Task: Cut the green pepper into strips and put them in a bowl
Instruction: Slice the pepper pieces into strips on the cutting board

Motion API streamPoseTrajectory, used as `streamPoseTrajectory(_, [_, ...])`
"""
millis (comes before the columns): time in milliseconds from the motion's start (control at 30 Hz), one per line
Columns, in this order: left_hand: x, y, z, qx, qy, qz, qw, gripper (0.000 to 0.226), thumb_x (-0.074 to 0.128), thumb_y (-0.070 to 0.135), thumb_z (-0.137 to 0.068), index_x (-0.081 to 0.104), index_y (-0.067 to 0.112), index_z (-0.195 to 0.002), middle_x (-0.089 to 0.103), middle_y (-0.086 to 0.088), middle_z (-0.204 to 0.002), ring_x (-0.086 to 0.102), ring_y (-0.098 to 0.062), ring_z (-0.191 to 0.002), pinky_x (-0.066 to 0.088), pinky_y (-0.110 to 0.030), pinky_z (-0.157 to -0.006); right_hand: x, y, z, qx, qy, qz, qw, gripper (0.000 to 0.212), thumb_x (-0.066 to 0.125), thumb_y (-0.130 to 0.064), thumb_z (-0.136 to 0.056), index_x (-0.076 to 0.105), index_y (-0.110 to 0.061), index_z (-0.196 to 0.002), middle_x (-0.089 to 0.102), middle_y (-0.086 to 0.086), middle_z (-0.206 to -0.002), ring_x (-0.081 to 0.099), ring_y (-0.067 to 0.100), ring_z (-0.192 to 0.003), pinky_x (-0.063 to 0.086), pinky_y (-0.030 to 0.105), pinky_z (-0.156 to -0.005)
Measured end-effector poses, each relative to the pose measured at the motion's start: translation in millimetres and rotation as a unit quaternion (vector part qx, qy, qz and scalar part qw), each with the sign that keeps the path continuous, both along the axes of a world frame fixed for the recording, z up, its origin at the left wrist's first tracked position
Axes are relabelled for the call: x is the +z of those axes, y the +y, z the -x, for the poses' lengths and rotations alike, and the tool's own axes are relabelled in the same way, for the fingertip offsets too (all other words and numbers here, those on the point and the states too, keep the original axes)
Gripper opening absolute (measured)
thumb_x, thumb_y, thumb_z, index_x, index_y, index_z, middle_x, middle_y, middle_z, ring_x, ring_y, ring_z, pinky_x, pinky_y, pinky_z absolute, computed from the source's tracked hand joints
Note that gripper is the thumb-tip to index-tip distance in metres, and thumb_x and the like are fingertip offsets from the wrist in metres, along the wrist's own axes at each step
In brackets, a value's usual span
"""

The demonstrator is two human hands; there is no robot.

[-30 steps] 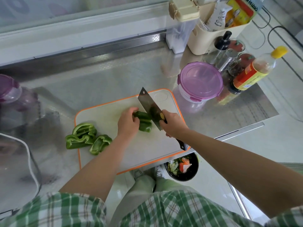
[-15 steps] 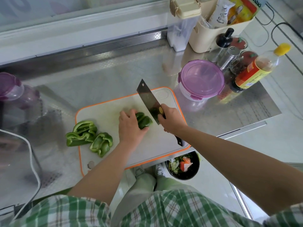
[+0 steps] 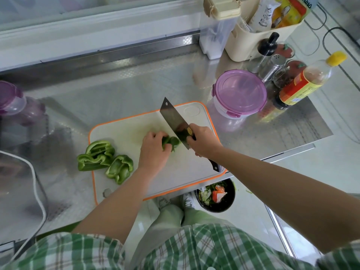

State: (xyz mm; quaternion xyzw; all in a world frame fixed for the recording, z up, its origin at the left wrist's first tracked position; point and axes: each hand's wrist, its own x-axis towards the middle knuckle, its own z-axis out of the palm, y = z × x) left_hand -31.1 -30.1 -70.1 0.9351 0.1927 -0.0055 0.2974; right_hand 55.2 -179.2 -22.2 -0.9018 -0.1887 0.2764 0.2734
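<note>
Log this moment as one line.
step: slicing | left hand holds pepper piece on cutting board | right hand grips cleaver | waiting: pepper chunks at board's left edge

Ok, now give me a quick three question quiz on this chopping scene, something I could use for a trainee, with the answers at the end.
1. True or false: the right hand grips the cleaver.
2. Where do the larger pepper pieces lie? A, at the left edge of the cutting board; B, on top of the cleaver; C, in the right hand.
3. What does the left hand hold down on the board?
Key: 1 true. 2 A. 3 a green pepper piece.
</note>
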Motion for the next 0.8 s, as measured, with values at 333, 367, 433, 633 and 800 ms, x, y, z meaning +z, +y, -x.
streamPoseTrajectory(333, [6.5,-7.3,-17.0,0.333,0.024,0.167,0.928,0.031,0.071,0.02,-0.084,0.059,0.007,-0.11,0.065,-0.011,-0.109,0.061,-0.031,-0.104,0.05,-0.04,-0.09,13.9,15.2,4.7,-0.023,0.003,-0.043,0.999,0.023,0.041,-0.008,-0.09,0.036,-0.022,-0.073,0.055,0.007,-0.067,0.059,0.019,-0.042,0.038,0.02,-0.034])
streamPoseTrajectory(367, [8.1,-8.1,-18.8,0.364,0.029,0.194,0.91,0.032,0.074,0.023,-0.082,0.059,0.008,-0.106,0.066,-0.01,-0.106,0.063,-0.03,-0.101,0.051,-0.041,-0.089,15.4,17.2,6.6,-0.02,0.005,-0.045,0.999,0.021,0.041,-0.008,-0.09,0.036,-0.02,-0.074,0.054,0.007,-0.066,0.058,0.019,-0.041,0.037,0.019,-0.033])
streamPoseTrajectory(433, [6.6,-8.6,-23.2,0.37,0.047,0.231,0.899,0.021,0.075,0.027,-0.08,0.065,0.01,-0.086,0.071,-0.01,-0.092,0.068,-0.032,-0.089,0.055,-0.04,-0.081,15.7,20.3,10.4,-0.003,-0.004,-0.038,0.999,0.011,0.04,-0.009,-0.09,0.039,-0.014,-0.08,0.055,0.009,-0.068,0.06,0.024,-0.045,0.04,0.022,-0.033])
streamPoseTrajectory(633, [-5.5,-2.2,-21.2,0.364,0.067,0.334,0.867,0.025,0.071,0.02,-0.078,0.058,0.016,-0.058,0.069,-0.012,-0.076,0.069,-0.034,-0.084,0.057,-0.051,-0.084,3.8,25.4,20.9,0.049,-0.018,0.033,0.998,0.004,0.04,-0.014,-0.095,0.043,-0.012,-0.094,0.056,0.01,-0.078,0.057,0.029,-0.064,0.048,0.035,-0.05])
streamPoseTrajectory(800, [-0.6,-2.9,-18.2,0.381,0.049,0.341,0.858,0.034,0.078,0.015,-0.077,0.055,0.02,-0.053,0.062,-0.001,-0.062,0.071,-0.036,-0.08,0.057,-0.05,-0.083,-8.0,25.6,29.6,0.078,-0.045,0.068,0.994,0.014,0.038,-0.019,-0.1,0.043,-0.009,-0.108,0.05,0.007,-0.078,0.045,0.019,-0.06,0.028,0.027,-0.045])
